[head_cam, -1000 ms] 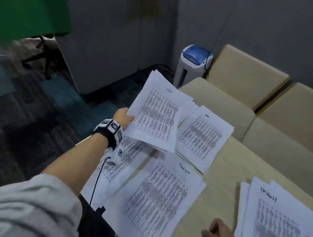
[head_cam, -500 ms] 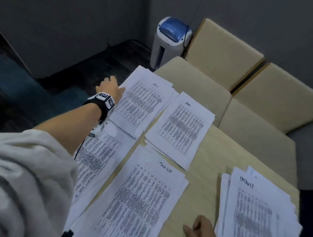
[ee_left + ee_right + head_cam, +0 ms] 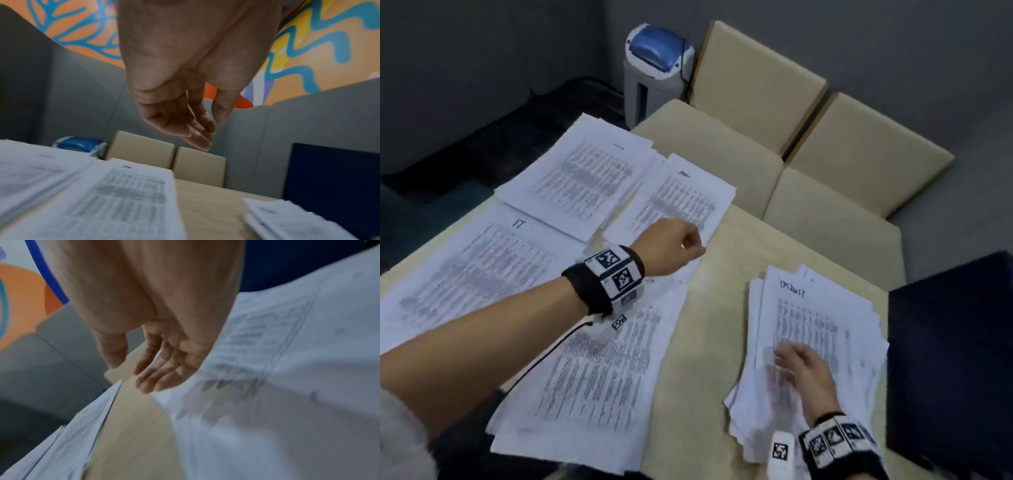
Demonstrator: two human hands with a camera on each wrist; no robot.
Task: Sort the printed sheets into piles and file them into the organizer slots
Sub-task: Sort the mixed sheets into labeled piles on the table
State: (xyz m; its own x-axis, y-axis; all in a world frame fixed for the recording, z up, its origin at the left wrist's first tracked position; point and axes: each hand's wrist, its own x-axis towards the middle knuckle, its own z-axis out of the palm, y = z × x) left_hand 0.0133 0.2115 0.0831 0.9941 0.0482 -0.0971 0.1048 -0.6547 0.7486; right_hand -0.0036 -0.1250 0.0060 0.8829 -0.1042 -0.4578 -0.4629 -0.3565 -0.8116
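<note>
From my remote feed I count five paper piles on the table, two hands, two chairs, one shredder.

My printed sheets are matt white paper; the table is smooth, pale wood-look laminate.

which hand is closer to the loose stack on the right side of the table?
Right. The right hand lies over the loose stack, fingers spread on its top sheet. The left hand hangs empty over the piles across the bare strip of table.
</note>
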